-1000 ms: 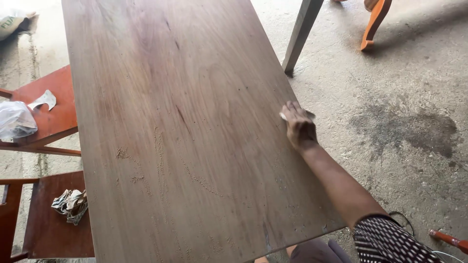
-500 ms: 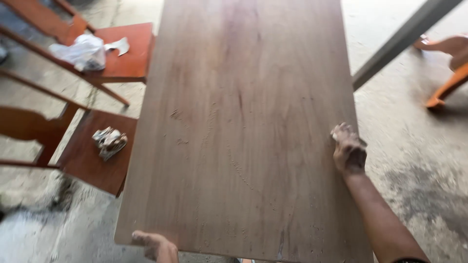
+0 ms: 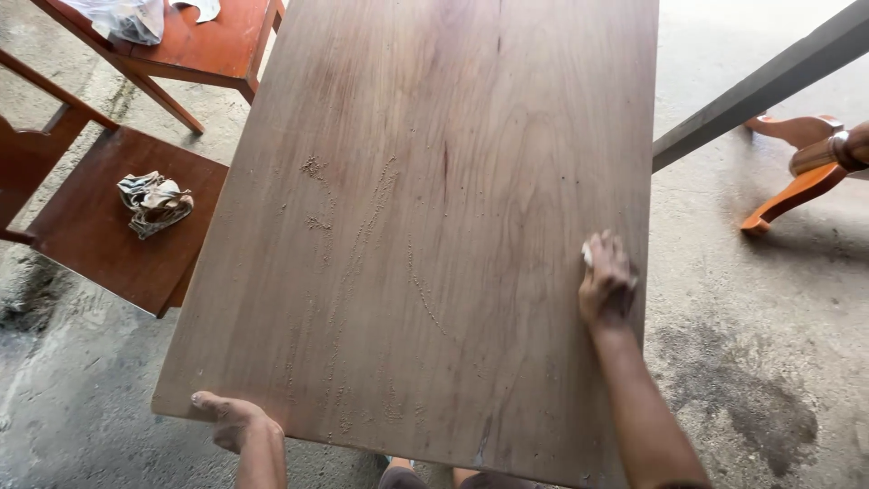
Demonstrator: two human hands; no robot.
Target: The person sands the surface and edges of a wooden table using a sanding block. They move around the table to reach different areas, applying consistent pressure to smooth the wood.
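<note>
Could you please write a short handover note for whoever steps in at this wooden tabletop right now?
Right hand presses a small pale pad flat near the right edge of the wooden tabletop. Left hand grips the near left corner, steadying it. Done: trails of sanding dust mark the middle. Left: upper part shows no dust. Crumpled gloves lie on the chair seat at left.

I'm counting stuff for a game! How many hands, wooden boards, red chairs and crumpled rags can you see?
Hands: 2, the left hand gripping the near edge and the right hand pressing a small white pad
Wooden board: 1
Red chairs: 2, one near, one far
Crumpled rag: 1
Total: 6
</note>
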